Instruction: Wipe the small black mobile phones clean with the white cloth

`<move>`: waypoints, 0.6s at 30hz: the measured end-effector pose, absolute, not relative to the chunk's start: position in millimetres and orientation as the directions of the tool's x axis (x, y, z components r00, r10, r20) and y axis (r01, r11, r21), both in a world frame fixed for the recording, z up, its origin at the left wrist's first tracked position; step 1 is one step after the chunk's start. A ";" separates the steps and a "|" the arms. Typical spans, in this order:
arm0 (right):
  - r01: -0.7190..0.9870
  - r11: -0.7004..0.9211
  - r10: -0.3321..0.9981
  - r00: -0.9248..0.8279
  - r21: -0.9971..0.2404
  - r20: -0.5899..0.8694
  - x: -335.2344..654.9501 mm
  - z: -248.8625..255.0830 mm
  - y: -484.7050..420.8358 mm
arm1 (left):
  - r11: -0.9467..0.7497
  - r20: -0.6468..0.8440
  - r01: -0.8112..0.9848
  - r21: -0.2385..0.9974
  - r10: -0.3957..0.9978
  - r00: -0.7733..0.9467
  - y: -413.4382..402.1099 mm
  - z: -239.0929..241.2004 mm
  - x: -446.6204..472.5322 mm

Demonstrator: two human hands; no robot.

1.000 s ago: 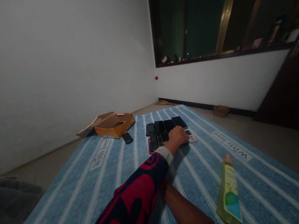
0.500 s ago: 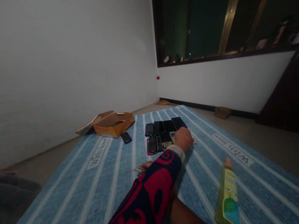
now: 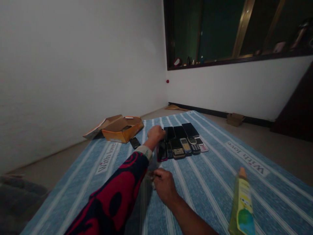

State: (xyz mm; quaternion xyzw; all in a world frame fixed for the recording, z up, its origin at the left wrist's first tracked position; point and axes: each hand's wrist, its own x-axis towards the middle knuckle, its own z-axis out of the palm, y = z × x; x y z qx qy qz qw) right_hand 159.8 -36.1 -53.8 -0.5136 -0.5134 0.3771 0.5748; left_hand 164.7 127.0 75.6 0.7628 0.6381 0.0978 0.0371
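Observation:
My left hand (image 3: 156, 133), its arm in a dark sleeve with red patterns, is curled over the left end of the back row of phones. It hides the phone there, and its fingertips do not show. Nearer me, my right hand (image 3: 165, 184) is closed on a crumpled pale thing (image 3: 153, 185), too blurred to name. Three dark phones lie right of my left hand, one a black smartphone (image 3: 190, 129). The front row holds several keypad phones, among them a pink-edged phone (image 3: 161, 152), a gold-trimmed phone (image 3: 177, 148) and a rounded dark phone (image 3: 194, 145).
An open orange cardboard box (image 3: 119, 133) stands at the left with a dark item inside. A single black phone (image 3: 134, 143) lies beside it. A yellow-green bottle (image 3: 242, 205) is at the right on the blue striped cloth (image 3: 205, 182). A small carton (image 3: 235, 119) sits on the floor.
My left hand has moved left, from the right end of the phones to the back left one, uncovering the keypad phones. My right hand now shows clear of the sleeve.

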 end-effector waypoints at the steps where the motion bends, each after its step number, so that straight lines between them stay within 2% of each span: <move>1: 0.108 0.182 0.961 0.191 -0.977 0.200 159.7 -54.3 -36.3 | -0.116 0.099 0.976 0.183 0.990 0.100 135.4 74.4 142.4; 7: 0.152 0.184 0.955 0.206 -0.971 0.214 160.8 -54.5 -37.5 | 0.171 0.055 0.962 0.211 0.981 -0.186 155.9 49.1 40.6; 18: 0.126 0.168 0.967 0.173 -0.978 0.188 163.9 -51.5 -46.2 | 0.262 0.068 0.907 0.330 0.952 -0.300 164.7 16.0 29.0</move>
